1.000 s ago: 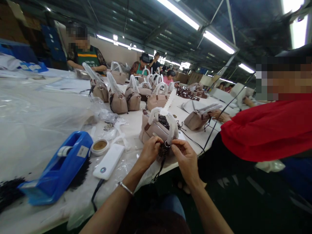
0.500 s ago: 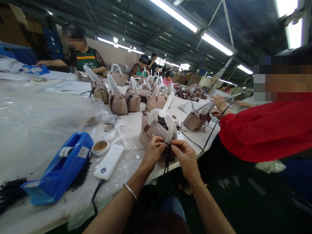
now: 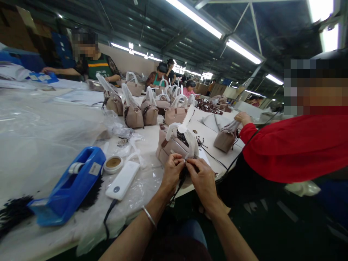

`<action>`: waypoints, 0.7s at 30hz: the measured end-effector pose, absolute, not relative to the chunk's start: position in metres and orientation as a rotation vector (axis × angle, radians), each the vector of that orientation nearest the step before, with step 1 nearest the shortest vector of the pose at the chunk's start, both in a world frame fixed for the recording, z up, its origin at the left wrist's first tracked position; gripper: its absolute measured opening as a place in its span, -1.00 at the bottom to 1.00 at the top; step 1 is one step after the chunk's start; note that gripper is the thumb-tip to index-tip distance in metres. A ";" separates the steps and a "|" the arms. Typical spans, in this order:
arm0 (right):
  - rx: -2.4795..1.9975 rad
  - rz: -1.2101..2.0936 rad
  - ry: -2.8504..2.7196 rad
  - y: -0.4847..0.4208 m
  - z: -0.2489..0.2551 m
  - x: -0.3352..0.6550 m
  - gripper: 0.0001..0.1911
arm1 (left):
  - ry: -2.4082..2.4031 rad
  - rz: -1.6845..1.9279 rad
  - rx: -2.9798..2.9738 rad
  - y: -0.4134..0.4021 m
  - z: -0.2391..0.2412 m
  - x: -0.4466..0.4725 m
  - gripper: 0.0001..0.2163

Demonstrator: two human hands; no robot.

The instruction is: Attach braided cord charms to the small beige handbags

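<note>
A beige handbag (image 3: 170, 148) with brown trim stands at the table edge in front of me. White wrapping covers its handles (image 3: 193, 146), and dark cord or chain shows in its top opening. At its near end, my left hand (image 3: 174, 173) and my right hand (image 3: 201, 177) meet with closed fingertips. Between them they pinch a small shiny metal fitting (image 3: 185, 161). A dark cord (image 3: 178, 186) hangs below the fingers, partly hidden by them. My fingers cover most of the fitting, so its exact shape does not show.
To the left lie a blue tape dispenser (image 3: 69, 186), a round tin (image 3: 113, 164) and a white corded device (image 3: 123, 180) on clear plastic. Several wrapped handbags (image 3: 133, 115) stand behind. At right, a person in a red sleeve (image 3: 293, 145) handles another handbag (image 3: 225, 139).
My fingertips have come closer together at the metal fitting, and the dark cord has shifted left beneath them. The co-worker's bag at right has turned and moved slightly right.
</note>
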State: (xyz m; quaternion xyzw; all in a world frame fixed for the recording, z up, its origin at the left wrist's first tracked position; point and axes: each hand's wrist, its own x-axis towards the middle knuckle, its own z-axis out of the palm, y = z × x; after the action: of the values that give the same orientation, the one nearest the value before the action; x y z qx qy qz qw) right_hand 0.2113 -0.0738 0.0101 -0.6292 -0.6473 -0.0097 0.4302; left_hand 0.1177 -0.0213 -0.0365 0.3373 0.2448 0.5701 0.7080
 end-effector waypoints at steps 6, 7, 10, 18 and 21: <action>-1.644 0.038 -1.551 -0.070 0.011 0.209 -0.87 | 0.580 1.282 1.007 -0.019 -0.040 0.111 -0.78; -1.646 0.034 -1.545 -0.069 0.010 0.208 -0.86 | 0.598 1.282 1.104 -0.018 -0.040 0.108 -0.84; -1.611 0.027 -1.523 -0.070 0.006 0.207 -0.84 | 0.669 1.276 1.394 -0.018 -0.038 0.098 -0.92; -1.477 0.035 -1.587 -0.074 0.001 0.214 -0.82 | 0.688 1.272 1.688 -0.016 -0.032 0.091 -0.91; -1.460 0.044 -1.580 -0.074 0.000 0.215 -0.83 | 0.647 1.239 1.741 -0.014 -0.030 0.090 -0.95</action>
State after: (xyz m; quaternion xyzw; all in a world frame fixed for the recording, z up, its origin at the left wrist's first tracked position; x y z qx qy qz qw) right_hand 0.2150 -0.0741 0.0004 -0.5972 -0.6462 0.0181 0.4748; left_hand 0.0904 -0.0142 -0.0297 0.7006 0.2603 0.4986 0.4391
